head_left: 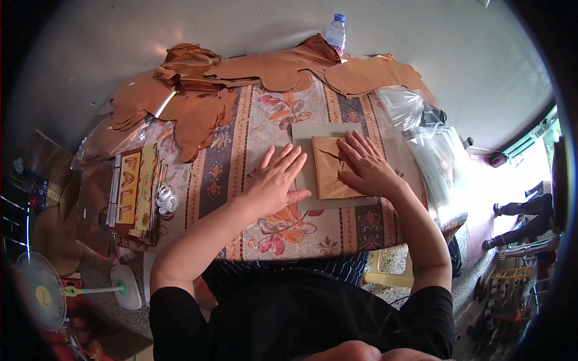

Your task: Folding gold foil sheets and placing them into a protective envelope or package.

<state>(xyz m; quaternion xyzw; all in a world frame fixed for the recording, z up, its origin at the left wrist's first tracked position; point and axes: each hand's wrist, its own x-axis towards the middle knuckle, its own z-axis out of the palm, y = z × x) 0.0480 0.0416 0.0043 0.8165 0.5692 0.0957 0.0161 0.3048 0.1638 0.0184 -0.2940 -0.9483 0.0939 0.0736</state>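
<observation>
A tan paper piece (330,170), roughly rectangular with a dark, thin leaf-like cut or print across its middle, lies flat on a grey-green card (307,133). The paper is turned slightly askew to the card, its upper corner pointing toward the far side. The card is a plain rectangle, larger than the paper, showing bare along its top and left margins. It lies flat on the surface, over a striped cloth with leaf patterns, near the middle of the near half.

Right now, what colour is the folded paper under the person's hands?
The folded paper is tan brown, seen best in the head view.
</observation>
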